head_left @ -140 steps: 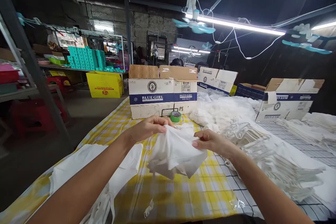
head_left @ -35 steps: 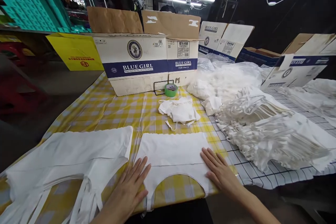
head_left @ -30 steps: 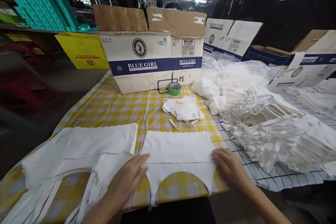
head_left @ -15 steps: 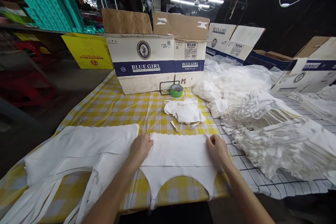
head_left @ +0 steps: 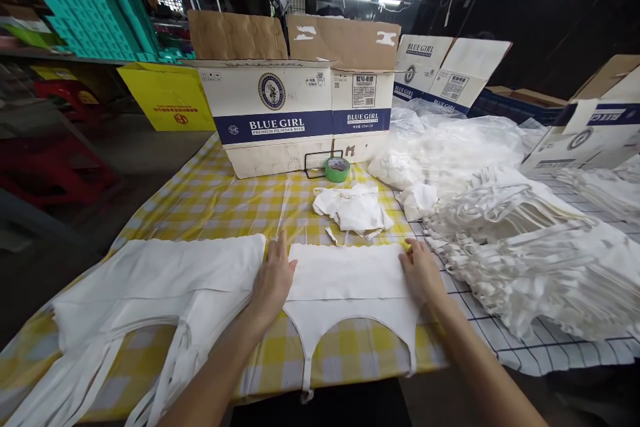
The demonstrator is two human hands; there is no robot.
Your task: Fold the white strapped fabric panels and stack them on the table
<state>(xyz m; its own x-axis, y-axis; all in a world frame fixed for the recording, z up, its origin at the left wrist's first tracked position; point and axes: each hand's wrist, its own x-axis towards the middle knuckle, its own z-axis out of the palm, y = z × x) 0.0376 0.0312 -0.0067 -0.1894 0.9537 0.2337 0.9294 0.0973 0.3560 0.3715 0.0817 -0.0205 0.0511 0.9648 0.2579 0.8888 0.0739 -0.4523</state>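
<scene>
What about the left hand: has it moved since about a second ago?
Yes: the left hand has moved forward, closer to the BLUE GIRL carton straight ahead.

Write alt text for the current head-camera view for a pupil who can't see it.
A person's left hand and right hand are at opposite sides of a white strapped garment laid flat on a yellow checked cloth. Layered garments lie at left, a white pile at right; behind are crumpled white fabric, green tape and an open carton.
</scene>
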